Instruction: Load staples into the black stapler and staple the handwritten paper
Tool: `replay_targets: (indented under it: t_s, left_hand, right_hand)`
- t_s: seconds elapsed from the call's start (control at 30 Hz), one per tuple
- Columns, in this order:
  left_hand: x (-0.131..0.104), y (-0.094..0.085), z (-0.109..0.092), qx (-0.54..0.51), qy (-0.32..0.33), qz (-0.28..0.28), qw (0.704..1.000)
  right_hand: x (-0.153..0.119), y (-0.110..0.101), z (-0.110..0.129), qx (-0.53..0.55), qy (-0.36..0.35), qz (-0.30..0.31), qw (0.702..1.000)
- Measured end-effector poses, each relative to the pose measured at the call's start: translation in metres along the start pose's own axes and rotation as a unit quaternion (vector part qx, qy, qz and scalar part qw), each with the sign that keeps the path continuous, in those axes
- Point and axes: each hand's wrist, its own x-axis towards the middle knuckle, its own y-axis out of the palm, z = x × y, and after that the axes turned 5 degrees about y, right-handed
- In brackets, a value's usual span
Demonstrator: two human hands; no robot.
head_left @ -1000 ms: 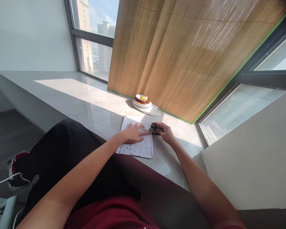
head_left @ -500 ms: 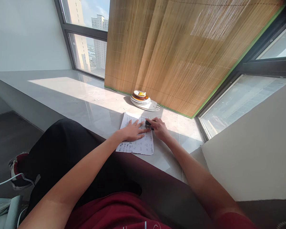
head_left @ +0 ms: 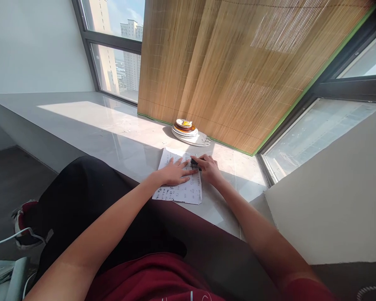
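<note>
1. Stapler (head_left: 193, 161), black, one: at the right side of the handwritten paper (head_left: 188, 195); long axis seemingly left to right, its right end hidden.
2. Right hand (head_left: 209, 169): the nearer hand; fingers clamped on the stapler, which juts out to their left.
3. Left hand (head_left: 174, 172): palm down on the paper, fingers spread apart; fingertips toward the right, just beside the stapler's left end.
4. Ledge (head_left: 113, 133), pale, glossy: beneath the paper.
5. Plates (head_left: 185, 132), stacked: on the ledge, on the far side of the stapler, apart from it.
</note>
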Motion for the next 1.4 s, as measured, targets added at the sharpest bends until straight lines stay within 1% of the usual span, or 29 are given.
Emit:
replay_targets:
  t_s: [0.3,0.53,0.73,0.9,1.2,1.4]
  left_hand:
    - [0.0,0.0,0.002,-0.009,0.005,-0.002,1.0]
    - [0.001,0.0,0.003,0.002,0.007,0.006,1.0]
    - [0.003,0.003,0.006,-0.005,0.008,-0.005,1.0]
    - [0.003,0.004,0.006,-0.008,0.007,-0.006,1.0]
    - [0.0,0.0,0.002,0.001,0.002,0.007,1.0]
    - [0.003,0.002,0.005,0.001,0.005,0.001,1.0]
  right_hand:
    - [0.001,0.003,-0.001,0.041,0.02,0.0,0.999]
    - [0.001,0.003,0.002,0.023,0.029,0.007,0.999]
    - [0.002,0.004,0.0,0.012,0.02,0.01,1.0]
    - [0.002,0.005,0.0,0.021,0.018,0.0,1.0]
    - [0.002,0.0,0.005,0.026,0.029,0.008,0.999]
    - [0.002,-0.001,0.011,0.0,0.042,0.018,0.999]
